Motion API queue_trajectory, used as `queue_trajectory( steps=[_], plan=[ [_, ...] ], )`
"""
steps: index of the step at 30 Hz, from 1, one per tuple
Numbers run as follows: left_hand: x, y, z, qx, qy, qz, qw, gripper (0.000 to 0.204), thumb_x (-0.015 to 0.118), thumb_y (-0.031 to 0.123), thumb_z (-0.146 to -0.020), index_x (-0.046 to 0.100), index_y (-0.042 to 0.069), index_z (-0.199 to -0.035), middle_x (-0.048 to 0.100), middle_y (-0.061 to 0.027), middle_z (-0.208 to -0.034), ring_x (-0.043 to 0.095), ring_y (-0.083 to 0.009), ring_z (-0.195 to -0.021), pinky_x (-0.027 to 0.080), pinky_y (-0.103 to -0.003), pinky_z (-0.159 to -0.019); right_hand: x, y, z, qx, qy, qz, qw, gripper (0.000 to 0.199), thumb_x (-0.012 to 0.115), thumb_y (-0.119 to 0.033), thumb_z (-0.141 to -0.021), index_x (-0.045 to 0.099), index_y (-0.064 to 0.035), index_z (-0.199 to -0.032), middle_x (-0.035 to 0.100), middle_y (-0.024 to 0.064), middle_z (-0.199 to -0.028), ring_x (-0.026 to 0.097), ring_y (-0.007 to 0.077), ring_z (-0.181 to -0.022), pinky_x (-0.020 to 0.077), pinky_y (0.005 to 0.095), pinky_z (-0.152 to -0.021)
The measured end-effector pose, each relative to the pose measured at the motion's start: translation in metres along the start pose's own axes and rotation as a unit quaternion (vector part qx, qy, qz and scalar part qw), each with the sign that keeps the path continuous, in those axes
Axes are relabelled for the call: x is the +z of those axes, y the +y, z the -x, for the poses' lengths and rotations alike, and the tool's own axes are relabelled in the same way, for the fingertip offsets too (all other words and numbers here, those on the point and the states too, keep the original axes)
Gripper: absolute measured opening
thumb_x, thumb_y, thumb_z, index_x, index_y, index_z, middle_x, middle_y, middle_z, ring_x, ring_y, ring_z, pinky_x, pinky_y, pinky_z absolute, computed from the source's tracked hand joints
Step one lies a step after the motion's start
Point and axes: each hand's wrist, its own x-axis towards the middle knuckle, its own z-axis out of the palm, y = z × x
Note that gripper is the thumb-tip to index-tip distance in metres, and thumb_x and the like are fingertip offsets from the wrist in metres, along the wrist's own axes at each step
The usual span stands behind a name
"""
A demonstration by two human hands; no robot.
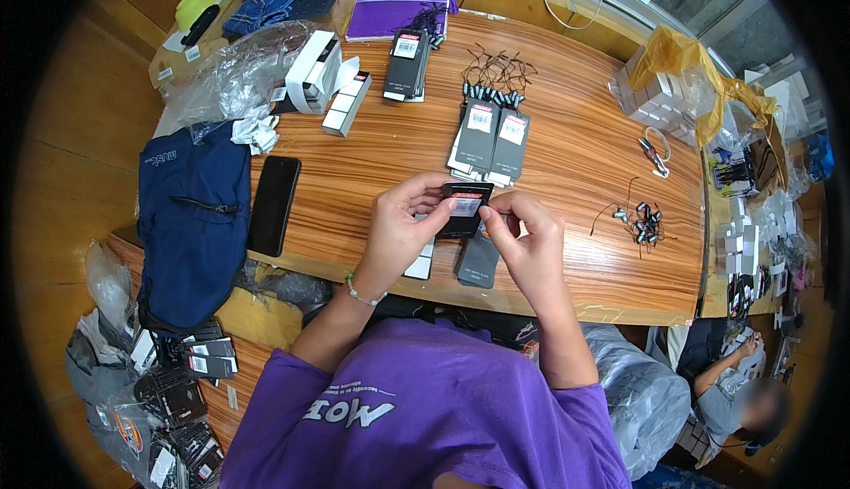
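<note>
In front of my chest, my left hand (405, 225) grips a black hang tag (464, 210) bearing a white and red sticker, thumb on its face. The thumb and forefinger of my right hand (531, 228) pinch that tag's right edge. Below it on the table lies a dark grey tag (479, 265), partly covered by the held one. White card (420, 263) shows beneath my left wrist. Just beyond my hands are two side-by-side stacks of stickered tags, the left stack (476, 139) and the right stack (510, 145), with black cords fanned out at their far ends.
Another tag stack (407, 68) lies farther back, near a purple packet (394, 15). A phone (274, 205) and navy fabric item (192, 223) are left. Right are loose cords (648, 226), snips (653, 157) and a plastic-lined box (660, 95). Another person (735, 383) sits lower right.
</note>
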Motion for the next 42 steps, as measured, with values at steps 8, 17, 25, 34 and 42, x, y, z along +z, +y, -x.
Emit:
queue_trajectory(
  steps=[8,17,25,34,42],
  plan=[
    [0.004,0.000,-0.001,-0.002,0.002,0.014,1.000,0.020,0.061,-0.002,-0.080,0.057,-0.004,-0.100,0.063,-0.0057,-0.091,0.060,-0.0080,-0.080,0.049,-0.018,-0.069,0.010,0.004,-0.004,-0.101,0.038,0.071,0.992,0.006,0.059,-0.003,-0.074,0.056,0.0018,-0.072,0.053,0.0141,-0.066,0.053,0.0300,-0.063,0.0428,0.0373,-0.058],
    [0.010,0.009,0.002,0.014,-0.004,-0.026,1.000,0.016,0.061,-0.002,-0.081,0.060,-0.005,-0.097,0.064,-0.0056,-0.088,0.060,-0.0076,-0.077,0.050,-0.019,-0.065,0.012,0.008,-0.004,-0.103,0.048,0.110,0.987,0.007,0.059,-0.004,-0.073,0.055,0.0009,-0.070,0.054,0.0142,-0.067,0.054,0.0304,-0.065,0.0429,0.0383,-0.058],
    [0.009,0.019,0.004,0.102,-0.017,-0.177,0.979,0.015,0.064,-0.003,-0.076,0.064,-0.003,-0.091,0.065,-0.0090,-0.084,0.061,-0.0107,-0.072,0.050,-0.021,-0.060,0.007,0.029,-0.004,0.050,-0.022,-0.129,0.990,0.010,0.057,-0.007,-0.080,0.057,-0.0002,-0.073,0.056,0.0046,-0.065,0.051,0.0140,-0.059,0.0384,0.0259,-0.051],
    [0.007,0.022,0.004,0.102,-0.024,-0.179,0.978,0.016,0.064,-0.002,-0.076,0.064,-0.003,-0.092,0.064,-0.0077,-0.082,0.061,-0.0108,-0.073,0.050,-0.022,-0.063,0.010,0.027,-0.003,0.047,-0.012,-0.167,0.985,0.010,0.063,-0.010,-0.080,0.061,-0.0001,-0.082,0.056,0.0014,-0.067,0.049,0.0085,-0.063,0.0391,0.0219,-0.058],
    [0.007,0.023,0.006,-0.017,-0.057,-0.019,0.998,0.016,0.063,-0.002,-0.078,0.063,-0.004,-0.094,0.065,-0.0075,-0.085,0.061,-0.0097,-0.076,0.050,-0.021,-0.064,0.005,0.031,-0.006,0.040,0.003,-0.164,0.986,0.014,0.069,-0.008,-0.074,0.063,-0.0005,-0.084,0.060,0.0027,-0.074,0.051,0.0088,-0.065,0.0428,0.0234,-0.063]
  ],
)
